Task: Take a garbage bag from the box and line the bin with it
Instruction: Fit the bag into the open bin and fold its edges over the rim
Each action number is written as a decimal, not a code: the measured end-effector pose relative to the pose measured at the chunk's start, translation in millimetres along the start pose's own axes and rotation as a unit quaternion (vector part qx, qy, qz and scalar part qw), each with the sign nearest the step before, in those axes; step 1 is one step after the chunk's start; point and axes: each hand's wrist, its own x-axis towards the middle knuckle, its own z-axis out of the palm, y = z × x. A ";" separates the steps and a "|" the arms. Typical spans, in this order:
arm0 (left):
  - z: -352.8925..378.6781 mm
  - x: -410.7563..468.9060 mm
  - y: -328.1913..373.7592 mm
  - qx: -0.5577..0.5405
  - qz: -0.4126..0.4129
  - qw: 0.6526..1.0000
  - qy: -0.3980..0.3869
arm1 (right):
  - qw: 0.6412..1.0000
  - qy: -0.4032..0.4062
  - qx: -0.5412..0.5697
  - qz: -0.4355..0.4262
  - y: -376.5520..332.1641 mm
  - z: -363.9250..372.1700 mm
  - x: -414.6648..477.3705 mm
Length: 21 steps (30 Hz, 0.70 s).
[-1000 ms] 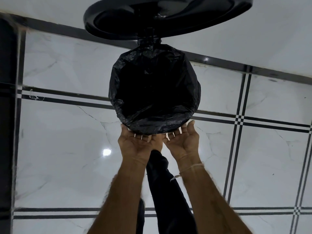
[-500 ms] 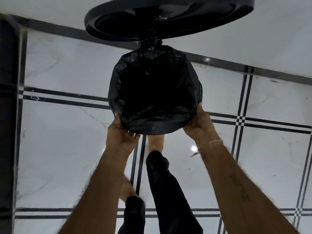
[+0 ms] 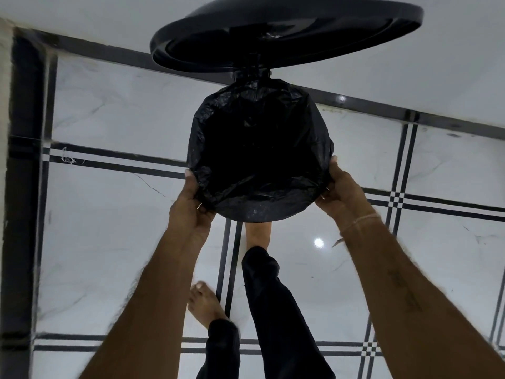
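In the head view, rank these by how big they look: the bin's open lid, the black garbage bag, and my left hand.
Tied for largest: lid and garbage bag. The lid spans wider and the bag taller, so they are too close to rank.
Smallest: left hand, clearly.

Floor (image 3: 109, 255): glossy white marble-look tiles, paired black lines crossing in grid; dark band along 9 o'clock edge. Bin (image 3: 252, 74) stands at 12 o'clock, lid (image 3: 287, 31) raised, garbage bag (image 3: 259, 207) folded over rim. Bare foot (image 3: 205, 305) at 6 o'clock of bin, flat on tile; other foot (image 3: 258, 233) closer in, toes hidden under bin's front. Small pale scrap (image 3: 67, 157) at 9 o'clock.
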 end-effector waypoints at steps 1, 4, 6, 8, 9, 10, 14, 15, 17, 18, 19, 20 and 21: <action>-0.1 0.4 4.2 -0.006 -0.014 1.000 0.008 | 1.000 0.001 0.000 0.013 -2.9 4.9 0.9; 0.4 2.8 11.2 -0.020 -0.044 0.999 0.008 | 1.000 -0.008 0.005 0.023 -10.2 9.8 4.9; -0.4 3.2 12.1 -0.020 -0.046 0.999 0.006 | 0.998 -0.001 -0.064 0.001 -12.4 3.2 6.9; -1.5 4.4 11.3 0.010 -0.027 0.999 0.021 | 0.990 -0.013 -0.133 -0.041 -11.5 -7.4 9.2; -1.9 5.2 9.5 0.033 -0.008 0.999 0.035 | 0.987 -0.022 -0.147 -0.067 -11.5 -12.3 9.0; -2.7 4.9 7.5 0.055 0.019 0.997 0.053 | 0.982 -0.030 -0.159 -0.094 -11.3 -16.0 8.5; 2.0 -9.5 3.9 0.130 0.105 0.985 0.053 | 0.969 -0.069 -0.180 -0.153 -9.2 -20.3 -1.1; 4.4 -12.2 5.4 0.158 0.112 0.980 0.042 | 0.965 -0.078 -0.192 -0.161 -9.1 -19.8 -3.3; 10.3 -13.5 9.8 0.203 0.113 0.972 0.028 | 0.957 -0.075 -0.229 -0.161 -11.2 -18.5 -4.8; 12.4 -11.9 11.5 0.216 0.111 0.970 0.026 | 0.957 -0.069 -0.244 -0.143 -12.6 -17.1 -5.1; 14.4 -9.6 12.7 0.224 0.109 0.968 0.021 | 0.960 -0.070 -0.245 -0.115 -14.1 -15.1 -4.5; 16.4 -8.1 12.8 0.229 0.105 0.968 0.017 | 0.969 -0.080 -0.220 -0.078 -14.1 -14.0 -2.1; 17.9 -6.4 12.0 0.229 0.098 0.968 0.013 | 0.980 -0.090 -0.174 -0.041 -13.3 -13.1 0.3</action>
